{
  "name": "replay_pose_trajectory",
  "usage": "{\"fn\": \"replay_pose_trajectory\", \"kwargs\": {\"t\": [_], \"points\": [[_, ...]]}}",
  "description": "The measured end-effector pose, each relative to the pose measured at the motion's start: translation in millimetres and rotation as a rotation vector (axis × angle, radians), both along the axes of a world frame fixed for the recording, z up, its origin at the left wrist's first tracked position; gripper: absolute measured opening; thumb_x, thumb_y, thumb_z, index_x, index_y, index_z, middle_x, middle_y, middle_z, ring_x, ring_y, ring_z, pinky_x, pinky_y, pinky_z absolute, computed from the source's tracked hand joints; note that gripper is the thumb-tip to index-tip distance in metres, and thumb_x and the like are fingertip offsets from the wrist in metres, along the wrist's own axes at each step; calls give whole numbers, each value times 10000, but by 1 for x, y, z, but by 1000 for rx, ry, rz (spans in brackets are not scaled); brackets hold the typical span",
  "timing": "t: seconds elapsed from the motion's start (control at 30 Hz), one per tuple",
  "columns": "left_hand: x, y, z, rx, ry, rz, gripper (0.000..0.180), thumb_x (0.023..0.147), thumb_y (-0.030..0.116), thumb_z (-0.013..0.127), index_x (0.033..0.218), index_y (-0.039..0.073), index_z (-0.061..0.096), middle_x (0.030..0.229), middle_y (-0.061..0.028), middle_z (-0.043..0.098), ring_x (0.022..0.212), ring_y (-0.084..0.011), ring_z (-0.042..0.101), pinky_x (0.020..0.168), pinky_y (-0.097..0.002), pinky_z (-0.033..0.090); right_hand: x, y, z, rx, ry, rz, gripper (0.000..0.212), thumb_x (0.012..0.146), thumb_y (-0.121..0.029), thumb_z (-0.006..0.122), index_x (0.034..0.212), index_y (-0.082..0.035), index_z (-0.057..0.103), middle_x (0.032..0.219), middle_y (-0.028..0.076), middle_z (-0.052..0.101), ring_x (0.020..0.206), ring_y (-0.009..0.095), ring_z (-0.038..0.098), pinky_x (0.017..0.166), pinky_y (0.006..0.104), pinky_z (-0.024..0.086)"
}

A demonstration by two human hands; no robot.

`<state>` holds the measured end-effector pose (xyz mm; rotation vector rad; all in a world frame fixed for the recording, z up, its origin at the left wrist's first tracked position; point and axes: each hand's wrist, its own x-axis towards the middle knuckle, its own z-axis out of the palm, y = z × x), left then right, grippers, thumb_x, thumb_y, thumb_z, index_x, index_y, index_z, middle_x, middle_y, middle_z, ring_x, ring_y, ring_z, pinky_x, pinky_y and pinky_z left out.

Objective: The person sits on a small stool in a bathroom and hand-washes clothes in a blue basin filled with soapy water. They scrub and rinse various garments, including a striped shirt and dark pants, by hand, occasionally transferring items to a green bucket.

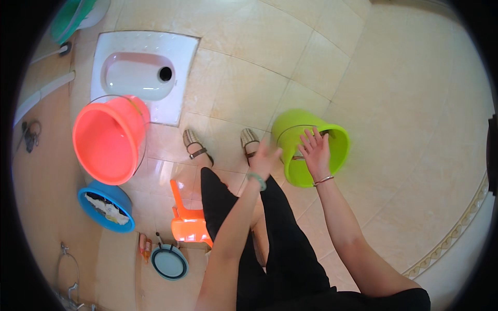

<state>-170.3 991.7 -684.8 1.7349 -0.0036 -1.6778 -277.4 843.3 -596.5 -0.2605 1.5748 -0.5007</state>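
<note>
Right hand [317,154] empty, fingers splayed, over mouth of green bucket [340,151], contact unclear, left hand [263,161] blurred, fingers apart, nothing held, just left of bucket, bucket smooth plastic, round-mouthed, tapered, thin-handled, on glossy beige floor tiles [249,88].

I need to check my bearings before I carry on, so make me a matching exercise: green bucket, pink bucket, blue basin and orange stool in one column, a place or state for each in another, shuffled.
Column one
1. green bucket
2. pink bucket
3. blue basin
4. orange stool

Column two
A. beside the left trouser leg
B. nearest the right hand
C. beside the squat toilet
D. holding white, cloth-like contents

Right pairs: 1-B, 2-C, 3-D, 4-A
</note>
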Motion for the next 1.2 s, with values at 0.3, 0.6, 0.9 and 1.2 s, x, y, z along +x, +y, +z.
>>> {"fn": "replay_pose_trajectory", "kwargs": {"t": [0.3, 0.6, 0.9, 1.2], "points": [[-61, -50, 14, -102, -201, -559, 691, 834, 211, 653, 1462, 186, 367, 983, -249, 658, 904, -408, 638, 783, -450, 503, -97, 48, -9, -57, 494, 890, 457, 847, -145, 592, 1284, -20, 552, 1166, 112, 660, 1025, 201, 642, 882, 323, 482], [2, -25, 69, 58, 3, 206, 451, 851, 126, 592, 1292, 74, 509, 924, -139, 667, 705, -241, 676, 573, -354, 557, -33, 43, 43, -391, 617, 1477, 523, 740, -147, 643, 1249, -46, 573, 1192, 150, 633, 1127, 302, 578, 1041, 389, 390], [90, 33, 152, 96, 330, 831, 292, 935, 128, 526, 1202, 13, 503, 942, -148, 643, 673, -252, 685, 543, -383, 616, 102, 42, 160, -1024, 561, 2286, 234, 731, -100, 624, 963, -75, 644, 894, 105, 661, 950, 262, 623, 974, 452, 403], [161, 154, 283, -315, 685, 1109, 489, 961, 419, 553, 1186, -13, 514, 986, -176, 669, 704, -226, 676, 662, -366, 604, 274, 108, 309, -1519, 545, 2857, 72, 747, -113, 602, 696, -125, 650, 683, 67, 661, 696, 225, 657, 727, 410, 419]]}}
